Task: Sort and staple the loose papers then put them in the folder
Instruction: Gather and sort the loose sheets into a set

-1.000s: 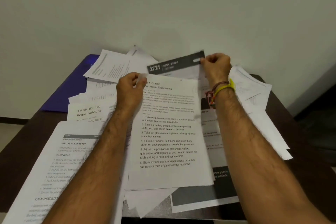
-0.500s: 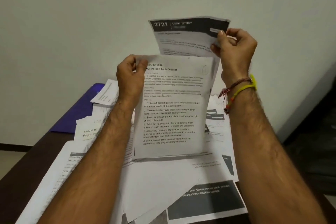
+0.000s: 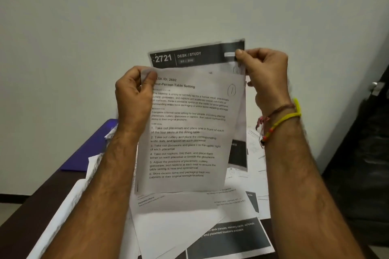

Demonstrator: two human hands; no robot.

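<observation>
We hold two printed sheets upright above the dark wooden desk (image 3: 37, 202). Our left hand (image 3: 134, 94) pinches the top-left corner of the white "Four-Person Table Setting" sheet (image 3: 185, 132). Our right hand (image 3: 265, 73) pinches the dark-headed "2721" sheet (image 3: 189, 57) just behind it. Below both grips lie loose white papers (image 3: 179, 229); a purple folder (image 3: 88, 153) lies beyond our left forearm.

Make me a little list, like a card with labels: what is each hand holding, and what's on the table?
Left hand: pinches the top left corner of the Table Setting sheet.
Right hand: pinches the top right corner of the 2721 sheet, behind the other.
Table: loose papers in a messy pile.
Folder: purple, far left, partly under papers.
Stapler: not visible.
</observation>
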